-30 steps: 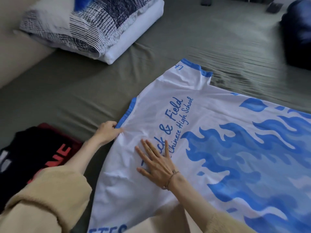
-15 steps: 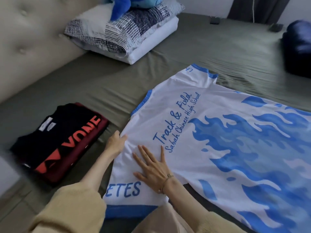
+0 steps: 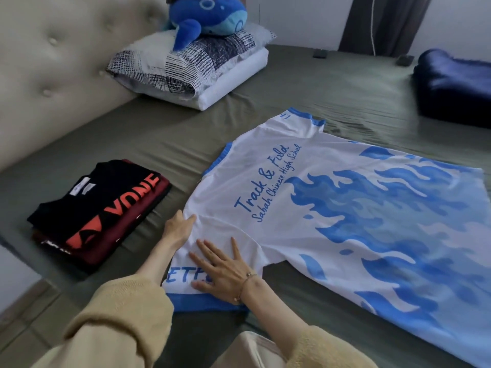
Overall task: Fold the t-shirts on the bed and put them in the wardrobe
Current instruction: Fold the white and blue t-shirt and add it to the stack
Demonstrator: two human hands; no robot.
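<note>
the single head-worn camera looks forward and down from above the near edge of the bed [image 3: 164,134], close over the left hand [image 3: 178,227] and right hand [image 3: 225,269], facing toward the far pillows [image 3: 191,65] and wall, its wide angle bending the edges.

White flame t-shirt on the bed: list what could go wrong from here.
1. The left hand pinches the white t-shirt at the shoulder; pulling could bunch the cloth already wrinkled there.
2. The right hand pins only the near sleeve, so the spread body may skew during folding.
3. The folded stack lies close and could get knocked.
</note>
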